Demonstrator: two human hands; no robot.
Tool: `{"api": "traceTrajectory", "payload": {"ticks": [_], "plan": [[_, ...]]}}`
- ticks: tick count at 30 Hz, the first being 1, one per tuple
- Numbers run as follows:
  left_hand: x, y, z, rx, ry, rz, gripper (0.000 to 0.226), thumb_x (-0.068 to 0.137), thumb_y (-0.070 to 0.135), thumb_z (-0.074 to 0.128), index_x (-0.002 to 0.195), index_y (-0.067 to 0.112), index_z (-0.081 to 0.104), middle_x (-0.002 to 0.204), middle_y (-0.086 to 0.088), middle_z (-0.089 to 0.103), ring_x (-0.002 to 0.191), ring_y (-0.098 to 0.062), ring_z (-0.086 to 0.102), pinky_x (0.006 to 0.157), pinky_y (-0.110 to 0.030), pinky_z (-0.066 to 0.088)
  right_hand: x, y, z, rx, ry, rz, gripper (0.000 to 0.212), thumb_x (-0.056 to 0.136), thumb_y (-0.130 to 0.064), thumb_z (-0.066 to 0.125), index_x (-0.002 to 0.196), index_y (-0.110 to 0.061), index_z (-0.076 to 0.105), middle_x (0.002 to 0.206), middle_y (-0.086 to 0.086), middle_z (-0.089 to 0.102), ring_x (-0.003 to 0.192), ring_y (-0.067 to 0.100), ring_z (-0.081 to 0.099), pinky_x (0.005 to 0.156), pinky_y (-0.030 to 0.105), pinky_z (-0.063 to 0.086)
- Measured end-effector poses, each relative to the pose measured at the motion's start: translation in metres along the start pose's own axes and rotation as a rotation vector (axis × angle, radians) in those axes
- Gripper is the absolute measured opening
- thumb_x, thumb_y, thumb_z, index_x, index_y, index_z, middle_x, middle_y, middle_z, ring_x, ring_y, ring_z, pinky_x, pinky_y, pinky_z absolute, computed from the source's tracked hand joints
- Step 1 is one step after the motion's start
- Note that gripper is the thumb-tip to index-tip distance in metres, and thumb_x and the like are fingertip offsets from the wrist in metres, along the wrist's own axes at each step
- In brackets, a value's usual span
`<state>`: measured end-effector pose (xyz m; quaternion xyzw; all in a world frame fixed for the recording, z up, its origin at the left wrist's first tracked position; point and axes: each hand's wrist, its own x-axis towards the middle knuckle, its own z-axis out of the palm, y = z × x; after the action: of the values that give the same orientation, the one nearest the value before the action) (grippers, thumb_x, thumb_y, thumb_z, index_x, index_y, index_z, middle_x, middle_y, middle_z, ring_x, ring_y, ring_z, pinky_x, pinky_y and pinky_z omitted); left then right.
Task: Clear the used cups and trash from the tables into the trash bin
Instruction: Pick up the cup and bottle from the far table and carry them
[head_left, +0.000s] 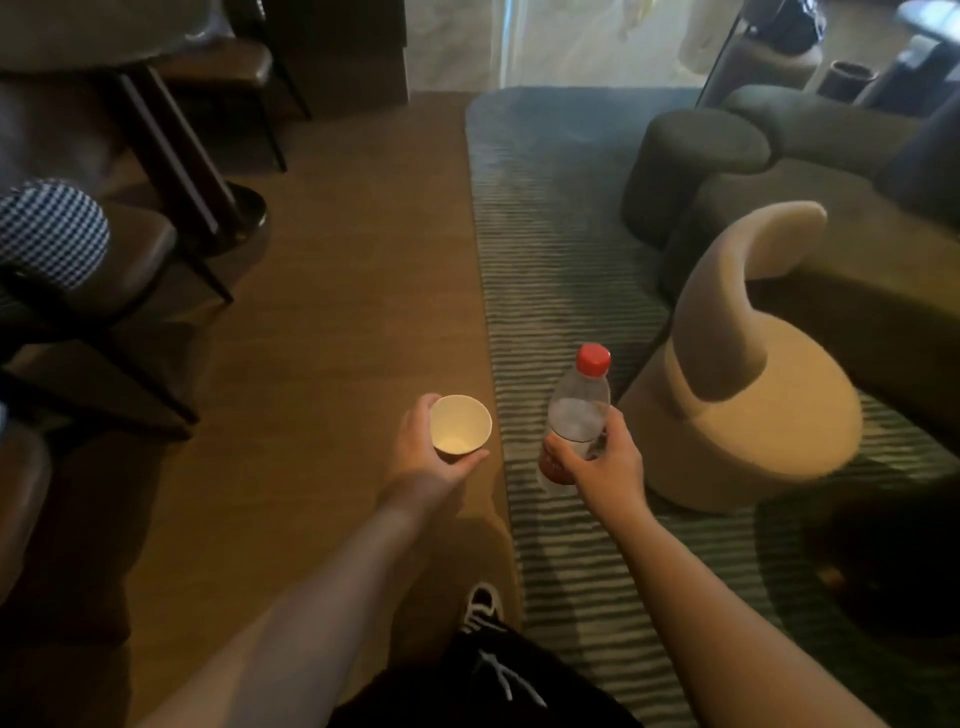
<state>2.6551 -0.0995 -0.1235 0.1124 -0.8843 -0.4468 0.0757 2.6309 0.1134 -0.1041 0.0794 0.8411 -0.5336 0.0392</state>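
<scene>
My left hand (426, 457) holds a white paper cup (460, 423) upright, its open mouth facing me; inside it looks empty. My right hand (597, 462) grips a clear plastic bottle (576, 410) with a red cap and a red label, held upright around its lower half. Both are carried in front of me above the wooden floor and the rug's edge. No trash bin is in view.
A beige stool with a horn-shaped back (743, 384) stands right of the bottle on a striped green rug (561, 270). Dark sofa pieces (779, 156) lie beyond it. Brown chairs (114, 270) and a table's pedestal leg (208, 197) are on the left.
</scene>
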Motion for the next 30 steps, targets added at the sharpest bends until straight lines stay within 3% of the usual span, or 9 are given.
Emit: {"api": "traceTrajectory", "payload": {"ticks": [5,14,21,27,30], "plan": [[0.142,0.018,0.009,0.028,0.045,0.027,0.08,0.062,0.043,0.084,0.128,0.02,0.044,0.12,-0.001,0.055,0.102,-0.019,0.053,0.076,-0.027,0.042,0.134,-0.048,0.01,0.019,-0.011,0.01,0.055,0.076,-0.031,0.075,0.123,-0.024,0.047,0.119,-0.004,0.057,0.111,0.014,0.054,0.094,0.039,0.049],[0.441,-0.002,0.056,0.001,0.034,0.048,0.078,0.061,0.047,0.083,0.124,0.027,0.042,0.117,0.004,0.057,0.102,-0.014,0.054,0.078,-0.025,0.042,0.412,-0.091,0.071,0.019,0.048,0.031,0.054,0.077,-0.031,0.074,0.123,-0.021,0.048,0.119,-0.003,0.056,0.111,0.014,0.053,0.095,0.04,0.048],[0.701,0.02,0.065,0.031,-0.023,0.112,0.078,0.06,0.046,0.084,0.123,0.026,0.042,0.116,0.005,0.055,0.099,-0.013,0.051,0.077,-0.025,0.04,0.649,-0.188,0.109,0.087,0.091,0.11,0.052,0.078,-0.028,0.074,0.122,-0.021,0.048,0.115,-0.003,0.058,0.108,0.015,0.057,0.093,0.037,0.049],[0.862,0.043,0.096,0.017,-0.101,0.145,0.08,0.06,0.043,0.085,0.125,0.02,0.045,0.118,0.001,0.053,0.102,-0.013,0.049,0.081,-0.023,0.038,0.799,-0.221,0.11,0.11,0.143,0.154,0.052,0.078,-0.027,0.074,0.123,-0.023,0.047,0.117,-0.002,0.059,0.109,0.015,0.057,0.096,0.042,0.049],[0.939,0.044,0.128,0.006,-0.16,0.143,0.08,0.06,0.047,0.083,0.125,0.022,0.043,0.118,0.003,0.052,0.103,-0.013,0.049,0.08,-0.025,0.04,0.876,-0.219,0.111,0.115,0.172,0.159,0.049,0.077,-0.029,0.074,0.118,-0.029,0.047,0.112,-0.007,0.059,0.105,0.012,0.058,0.091,0.036,0.051]]}}
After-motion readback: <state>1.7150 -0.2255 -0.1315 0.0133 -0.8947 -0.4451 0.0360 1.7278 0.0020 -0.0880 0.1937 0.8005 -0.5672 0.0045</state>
